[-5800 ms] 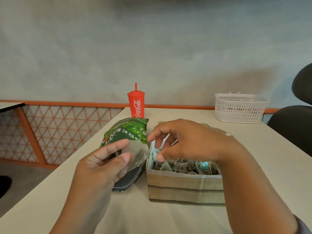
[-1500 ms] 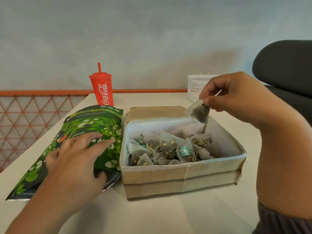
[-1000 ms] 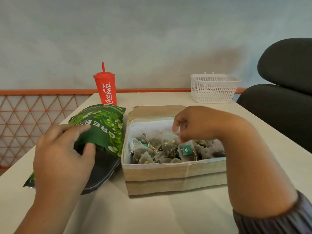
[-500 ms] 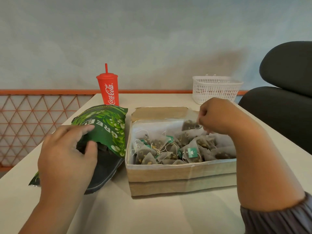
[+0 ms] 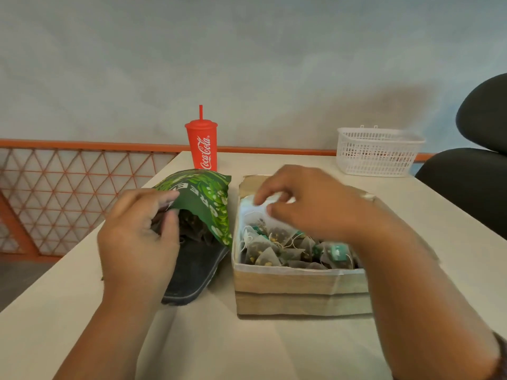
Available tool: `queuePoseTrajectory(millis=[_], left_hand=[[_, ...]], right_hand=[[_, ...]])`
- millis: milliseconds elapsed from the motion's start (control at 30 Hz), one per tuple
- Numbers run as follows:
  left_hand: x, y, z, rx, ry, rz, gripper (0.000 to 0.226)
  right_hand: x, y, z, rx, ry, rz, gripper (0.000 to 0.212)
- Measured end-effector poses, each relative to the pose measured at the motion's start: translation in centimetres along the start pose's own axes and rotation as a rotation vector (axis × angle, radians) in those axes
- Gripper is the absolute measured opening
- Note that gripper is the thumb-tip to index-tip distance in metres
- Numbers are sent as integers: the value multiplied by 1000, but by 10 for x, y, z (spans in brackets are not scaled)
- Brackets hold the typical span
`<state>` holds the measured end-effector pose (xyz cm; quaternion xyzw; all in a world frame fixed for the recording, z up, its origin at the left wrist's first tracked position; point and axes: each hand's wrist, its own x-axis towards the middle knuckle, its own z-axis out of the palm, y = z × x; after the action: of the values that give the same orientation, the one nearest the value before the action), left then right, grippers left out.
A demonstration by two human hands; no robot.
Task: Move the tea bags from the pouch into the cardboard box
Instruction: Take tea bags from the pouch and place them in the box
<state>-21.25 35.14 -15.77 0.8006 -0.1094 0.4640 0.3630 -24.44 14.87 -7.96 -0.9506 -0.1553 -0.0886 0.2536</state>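
A green leaf-print pouch (image 5: 211,204) is gripped at its mouth by the left hand (image 5: 137,242). Whether anything is held by the right hand (image 5: 315,204), over the brown cardboard box (image 5: 299,292), cannot be told. Mesh tea bags (image 5: 263,256) could be dragged out by tangled strings (image 5: 248,237).

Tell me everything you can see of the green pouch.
The green pouch is glossy plastic printed with leaves and white lettering, dark inside. It lies on the table close beside the cardboard box, mouth toward the camera. The left hand grips its upper lip, holding the mouth open; tea bags show inside.
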Motion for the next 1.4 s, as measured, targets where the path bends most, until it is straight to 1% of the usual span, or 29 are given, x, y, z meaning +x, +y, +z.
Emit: queuePoseTrajectory(millis=[67, 133, 167, 267, 333, 400, 467, 500, 600, 667, 767, 833, 900, 967, 1033, 1133, 1200, 1300, 1333, 1400], left_hand=[[4, 0, -1, -10, 3, 44, 19], [6, -1, -1, -15, 2, 96, 18], [6, -2, -1, -14, 1, 113, 17], [5, 0, -2, -10, 19, 127, 18], [4, 4, -5, 12, 56, 165, 21], [1, 11, -7, 17, 55, 225, 22], [-4, 18, -4, -4, -23, 273, 22], [-6, 21, -1, -10, -94, 269, 23], [-11, 18, 11, 54, -321, 155, 26], [-12, 12, 18, 117, -394, 51, 26], [-7, 8, 20, 207, -480, -90, 32], [-4, 4, 21, 264, -570, -140, 36], [-4, -1, 24, 328, -683, -152, 39], [-4, -5, 27, 339, -734, -143, 40], [-5, -6, 27, 300, -716, -144, 39], [-6, -2, 25, 212, -610, -118, 37], [-6, 3, 19, 195, -504, -48, 30], [-3, 9, 11, 126, -418, 35, 19], [-2, 10, 9, 108, -386, 69, 18], [-2, 11, 4, 56, -358, 83, 19]], right_hand=[[4, -22, 21, -1, -120, -105, 25], [7, -32, 40, -100, -235, -141, 42], [9, -33, 48, -157, -252, -151, 50], [14, -30, 58, -186, -203, -145, 60], [17, -28, 59, -148, -162, -120, 62], [19, -24, 56, -91, -115, -102, 60], [21, -21, 53, -27, -65, -106, 58], [21, -20, 53, -2, -39, -116, 57], [22, -21, 52, 44, 15, -143, 55], [22, -24, 54, 53, 26, -158, 55], [20, -31, 57, 52, 29, -184, 54], [18, -36, 58, 49, 25, -191, 54], [17, -39, 57, 28, 15, -190, 55], [15, -41, 56, 7, 9, -191, 58], [15, -42, 56, -4, 10, -197, 60], [16, -41, 55, 18, 29, -207, 59], [18, -38, 55, 53, 54, -203, 57], [19, -35, 57, 129, 129, -185, 54], [20, -34, 58, 156, 155, -177, 54], [20, -31, 59, 194, 178, -149, 52]])
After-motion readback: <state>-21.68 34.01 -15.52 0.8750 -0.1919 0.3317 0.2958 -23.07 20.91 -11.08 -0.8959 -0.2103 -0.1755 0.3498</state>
